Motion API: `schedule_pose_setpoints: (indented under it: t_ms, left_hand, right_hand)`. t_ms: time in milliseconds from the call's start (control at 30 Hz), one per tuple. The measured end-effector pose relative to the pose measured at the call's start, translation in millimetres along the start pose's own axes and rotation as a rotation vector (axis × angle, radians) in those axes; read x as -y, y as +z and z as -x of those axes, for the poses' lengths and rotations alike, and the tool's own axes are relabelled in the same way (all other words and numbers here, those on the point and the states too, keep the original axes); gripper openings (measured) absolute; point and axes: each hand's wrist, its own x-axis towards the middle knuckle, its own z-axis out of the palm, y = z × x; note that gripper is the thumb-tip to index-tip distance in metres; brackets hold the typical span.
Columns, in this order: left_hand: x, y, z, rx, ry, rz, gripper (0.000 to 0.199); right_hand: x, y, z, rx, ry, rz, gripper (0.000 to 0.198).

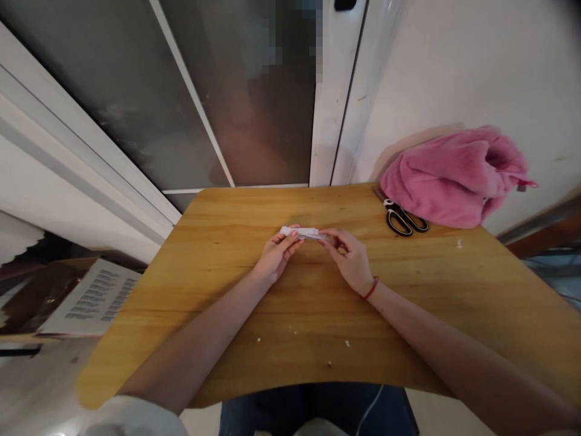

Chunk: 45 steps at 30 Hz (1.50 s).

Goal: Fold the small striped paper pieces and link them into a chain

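A narrow strip of folded white paper [307, 232] is held between both hands, over the middle of the wooden table [227, 284]. My left hand [276, 251] pinches its left end, the thumb lying on top. At the right end, the fingertips and thumb of my right hand [349, 254] close on the strip. A red cord bracelet circles my right wrist. The undersides of some fingers are hidden by the paper and the hands.
Black-handled scissors [399, 219] lie at the table's back right, their blades partly under a fuzzy pink cloth item [454, 175]. Small white scraps [347, 343] dot the front of the table. A glass-paneled door [254, 121] stands behind, and a cardboard box [95, 300] sits at the left.
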Motion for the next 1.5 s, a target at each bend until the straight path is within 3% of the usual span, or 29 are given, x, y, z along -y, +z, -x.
schedule_pose_setpoints:
  t_ms: [400, 767, 1033, 1300, 1500]
  left_hand:
    - [0, 0, 0, -0.026, -0.004, 0.000, 0.014]
    - [2, -1, -1, 0.010, 0.003, -0.007, 0.015]
    - [1, 0, -2, -0.040, -0.007, 0.036, 0.015]
    - [-4, 3, 0, 0.005, -0.066, 0.181, 0.016]
    - [-7, 3, -2, -0.065, -0.075, 0.219, 0.016]
  right_hand:
    - [-5, 1, -1, -0.142, 0.113, -0.151, 0.023]
    - [-6, 2, -6, -0.190, 0.206, -0.288, 0.024]
    - [-9, 2, -3, -0.161, 0.156, -0.223, 0.025]
    - [8, -1, 2, -0.030, -0.088, 0.013, 0.019]
    - [1, -2, 0, -0.095, 0.020, -0.022, 0.021]
